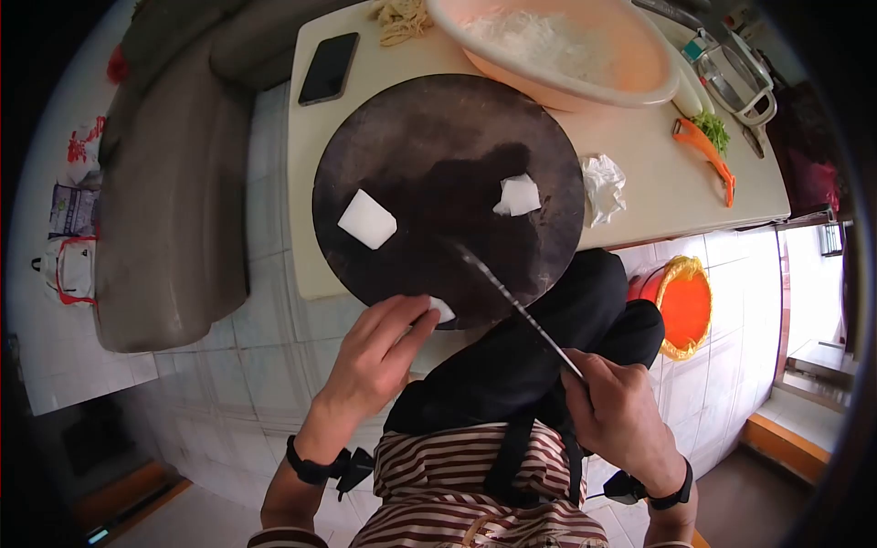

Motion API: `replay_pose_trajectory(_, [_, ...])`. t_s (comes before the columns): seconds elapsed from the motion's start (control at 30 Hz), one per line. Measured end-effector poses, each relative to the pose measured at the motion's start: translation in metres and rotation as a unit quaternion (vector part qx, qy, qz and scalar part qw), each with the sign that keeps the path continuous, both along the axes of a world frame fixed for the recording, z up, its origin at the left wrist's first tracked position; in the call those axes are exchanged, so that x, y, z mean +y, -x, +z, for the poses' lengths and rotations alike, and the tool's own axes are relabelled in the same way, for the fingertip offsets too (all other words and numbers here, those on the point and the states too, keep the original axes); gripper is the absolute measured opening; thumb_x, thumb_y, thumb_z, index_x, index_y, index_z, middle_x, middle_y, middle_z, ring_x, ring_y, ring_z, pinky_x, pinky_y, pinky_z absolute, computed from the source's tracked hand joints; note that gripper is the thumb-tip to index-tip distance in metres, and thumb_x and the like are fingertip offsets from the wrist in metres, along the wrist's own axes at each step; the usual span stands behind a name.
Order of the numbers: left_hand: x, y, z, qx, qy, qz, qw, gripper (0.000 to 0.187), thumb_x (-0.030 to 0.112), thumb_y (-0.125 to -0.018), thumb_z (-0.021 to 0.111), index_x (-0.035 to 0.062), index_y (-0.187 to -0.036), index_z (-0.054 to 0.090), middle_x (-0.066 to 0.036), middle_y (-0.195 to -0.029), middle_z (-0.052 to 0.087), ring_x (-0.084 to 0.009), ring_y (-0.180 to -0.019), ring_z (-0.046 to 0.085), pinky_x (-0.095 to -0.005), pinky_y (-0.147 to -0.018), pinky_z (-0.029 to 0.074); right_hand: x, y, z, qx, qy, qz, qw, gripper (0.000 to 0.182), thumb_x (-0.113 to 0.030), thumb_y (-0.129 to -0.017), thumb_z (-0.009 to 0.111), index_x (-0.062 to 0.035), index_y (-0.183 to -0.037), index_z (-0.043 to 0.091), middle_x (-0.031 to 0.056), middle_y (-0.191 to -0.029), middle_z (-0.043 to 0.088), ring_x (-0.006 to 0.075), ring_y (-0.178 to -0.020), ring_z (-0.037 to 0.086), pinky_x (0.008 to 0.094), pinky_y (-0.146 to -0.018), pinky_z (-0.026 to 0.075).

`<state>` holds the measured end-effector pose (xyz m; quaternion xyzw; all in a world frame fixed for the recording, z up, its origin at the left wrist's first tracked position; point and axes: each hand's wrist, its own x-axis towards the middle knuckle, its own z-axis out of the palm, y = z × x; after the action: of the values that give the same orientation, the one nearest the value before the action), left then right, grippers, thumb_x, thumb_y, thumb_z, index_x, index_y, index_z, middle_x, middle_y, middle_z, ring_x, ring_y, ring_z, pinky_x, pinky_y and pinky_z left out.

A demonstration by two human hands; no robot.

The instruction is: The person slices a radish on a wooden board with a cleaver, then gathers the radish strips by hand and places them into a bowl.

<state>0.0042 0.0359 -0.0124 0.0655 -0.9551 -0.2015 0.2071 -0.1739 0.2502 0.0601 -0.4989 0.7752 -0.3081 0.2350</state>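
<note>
My right hand (619,416) is closed around the handle of a knife (514,303). Its blade, seen nearly edge-on, slants up and left over the round dark chopping board (429,119). At the board's near edge, the closed fingers of my left hand (379,352) hold a small piece of white radish (442,310), mostly covered by the fingertips. A larger flat-sided white radish chunk (367,219) lies on the left of the board. Toward the right lies another, smaller white chunk (519,195) with uneven edges. Damp dark patches mark the board's middle.
A peach basin (557,91) with white shreds stands behind the board. A phone (329,68) lies at the back left. Crumpled foil (604,190), an orange peeler (708,151) and green leaves (711,132) are on the right. A lined red bin (683,309) stands on the floor.
</note>
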Motion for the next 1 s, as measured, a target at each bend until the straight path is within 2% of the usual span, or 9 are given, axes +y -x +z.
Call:
replay_pose_trajectory(0.03, [0.004,-0.004,-0.002,0.016,-0.004,0.008,1.0,0.035,-0.005,-0.071,0.067,-0.0029,-0.106,0.07,-0.012,-0.113,0.064,-0.0301,-0.098,0.061,-0.0387,-0.082,0.054,-0.003,0.002,0.0,0.0,-0.002,0.0,1.0,0.025,0.001,-0.083,0.063,0.005,-0.108,0.061,0.0151,-0.071,0.061,0.0324,-0.052,0.059,0.0367,-0.048,0.048])
replay_pose_trajectory(0.1, [0.008,-0.006,-0.005,0.024,-0.015,0.015,0.999,0.033,-0.005,-0.071,0.067,-0.0029,-0.104,0.071,-0.012,-0.113,0.064,-0.0295,-0.099,0.061,-0.0383,-0.082,0.053,-0.009,0.006,0.004,0.072,-0.014,0.067,0.995,0.029,0.003,-0.079,0.063,0.0071,-0.107,0.06,0.0119,-0.071,0.059,0.0281,-0.054,0.06,0.0354,-0.047,0.047])
replay_pose_trajectory(0.13, [0.011,-0.006,-0.005,0.024,-0.014,0.021,0.999,0.031,-0.005,-0.069,0.068,-0.0032,-0.1,0.071,-0.012,-0.112,0.064,-0.0295,-0.099,0.06,-0.0378,-0.081,0.053,-0.01,0.007,0.007,0.091,-0.027,0.092,0.991,0.036,0.004,-0.075,0.063,0.0101,-0.11,0.059,0.0105,-0.071,0.055,0.0244,-0.055,0.061,0.0345,-0.046,0.047])
replay_pose_trajectory(0.33, [0.009,-0.006,-0.013,0.026,0.0,0.023,0.999,0.026,-0.004,-0.064,0.07,-0.0047,-0.089,0.071,-0.012,-0.106,0.063,-0.0313,-0.098,0.059,-0.0401,-0.08,0.051,-0.019,0.008,0.013,0.102,-0.045,0.161,0.981,0.043,0.005,-0.07,0.064,0.0148,-0.112,0.057,0.0124,-0.071,0.053,0.0236,-0.052,0.059,0.0326,-0.044,0.045])
replay_pose_trajectory(0.6, [0.005,-0.006,-0.014,0.018,-0.038,0.013,0.999,0.023,-0.003,-0.06,0.067,-0.0034,-0.082,0.071,-0.013,-0.105,0.064,-0.0329,-0.096,0.06,-0.0426,-0.081,0.05,-0.02,0.009,0.015,0.106,-0.072,0.187,0.974,0.046,0.005,-0.069,0.064,0.0169,-0.113,0.056,0.0118,-0.071,0.053,0.0212,-0.052,0.059,0.031,-0.044,0.046])
replay_pose_trajectory(1.0, [0.007,-0.005,-0.015,0.018,-0.008,0.023,1.0,0.02,-0.001,-0.058,0.066,-0.0033,-0.077,0.068,-0.013,-0.102,0.062,-0.0351,-0.094,0.06,-0.0445,-0.08,0.051,-0.025,0.007,0.009,0.129,-0.083,0.218,0.964,0.044,0.001,-0.07,0.063,0.0191,-0.11,0.056,0.0119,-0.074,0.055,0.0198,-0.057,0.06,0.0285,-0.047,0.049])
